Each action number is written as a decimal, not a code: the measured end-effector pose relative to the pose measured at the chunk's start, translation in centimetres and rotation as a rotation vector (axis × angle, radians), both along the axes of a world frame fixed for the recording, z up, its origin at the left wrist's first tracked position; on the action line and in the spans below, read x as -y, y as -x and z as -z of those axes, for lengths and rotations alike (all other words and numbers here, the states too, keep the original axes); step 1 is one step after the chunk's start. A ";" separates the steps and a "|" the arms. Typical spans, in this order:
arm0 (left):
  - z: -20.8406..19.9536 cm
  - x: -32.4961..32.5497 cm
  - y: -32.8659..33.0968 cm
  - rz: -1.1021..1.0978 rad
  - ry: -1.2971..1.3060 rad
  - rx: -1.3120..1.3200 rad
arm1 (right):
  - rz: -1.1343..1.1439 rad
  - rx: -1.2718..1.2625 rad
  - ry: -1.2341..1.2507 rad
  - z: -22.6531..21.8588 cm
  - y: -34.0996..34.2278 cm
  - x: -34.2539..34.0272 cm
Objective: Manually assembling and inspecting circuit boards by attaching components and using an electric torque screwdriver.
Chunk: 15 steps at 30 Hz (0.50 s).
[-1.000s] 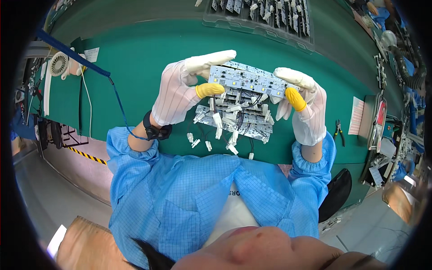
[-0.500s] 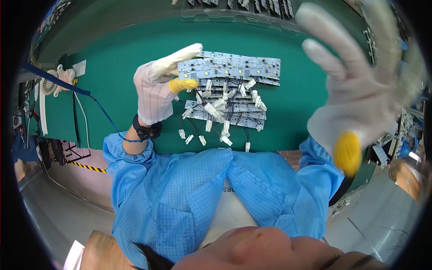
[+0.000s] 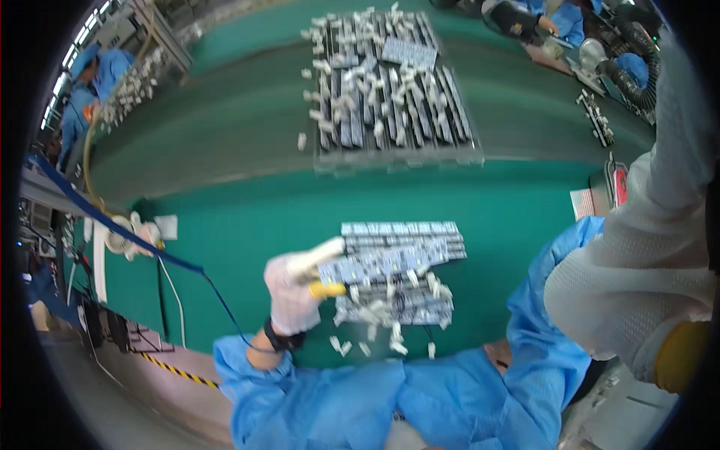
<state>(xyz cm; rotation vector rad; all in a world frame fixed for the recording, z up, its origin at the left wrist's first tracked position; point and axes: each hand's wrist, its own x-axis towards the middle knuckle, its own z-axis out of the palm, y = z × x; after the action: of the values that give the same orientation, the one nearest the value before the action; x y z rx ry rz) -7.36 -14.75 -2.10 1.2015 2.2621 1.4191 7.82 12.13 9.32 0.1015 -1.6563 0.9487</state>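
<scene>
My left hand, in a white glove with a yellow thumb cover, pinches the left end of an LED circuit board. This long pale strip lies slanted above a stack of similar boards on the green mat. Short wires with white plug connectors spread from the stack toward me. My right hand, gloved with a yellow thumb cover, is raised large at the right rim. Its fingers stretch upward, blurred and partly cut off by the picture's edge; no held thing shows in it.
Beyond the mat, a clear tray is filled with rows of wired boards. A small white fan stands at the left, and a blue cord hangs across to my left wrist. People in blue work at the far left and far right.
The view has tilted upward, bringing the whole tray into sight. My right hand has come nearer the camera at the right rim. My left hand keeps its hold on the board.
</scene>
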 end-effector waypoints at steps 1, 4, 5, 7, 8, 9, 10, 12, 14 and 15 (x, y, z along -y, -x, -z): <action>0.5 0.2 -0.1 -0.006 -0.130 0.114 | 0.001 -0.021 -0.034 -0.1 -1.6 0.5; 0.9 -1.4 0.3 -0.025 -0.242 0.096 | -0.055 0.009 -0.085 0.2 1.1 0.7; 0.8 -0.8 -0.1 0.043 -0.219 0.216 | -0.059 0.062 -0.082 0.7 -1.0 0.8; 0.5 -0.9 1.0 0.114 -0.239 0.281 | -0.063 0.080 -0.074 0.8 -0.5 0.2; 0.7 -1.2 1.1 0.114 -0.230 0.291 | -0.061 0.090 -0.064 1.1 0.3 -0.2; 0.6 -1.4 1.3 0.114 -0.225 0.202 | -0.056 0.100 -0.047 1.2 0.4 -0.2; 0.5 -1.7 1.5 0.118 -0.220 0.112 | -0.048 0.109 -0.029 1.2 0.6 -0.8; 1.3 -1.2 2.3 0.076 -0.201 0.024 | -0.047 0.130 0.018 1.6 2.2 1.4; 0.7 -1.1 2.1 0.071 -0.098 -0.251 | -0.058 0.167 0.036 1.2 1.7 1.6; 0.5 -1.5 1.1 0.078 -0.289 0.265 | -0.074 0.168 0.030 1.0 1.4 2.8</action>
<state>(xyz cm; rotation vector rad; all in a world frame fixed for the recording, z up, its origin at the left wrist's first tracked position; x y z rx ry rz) -8.43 -13.29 -2.58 1.0866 1.8623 1.8001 6.40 9.30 8.31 0.0651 -1.8016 1.0620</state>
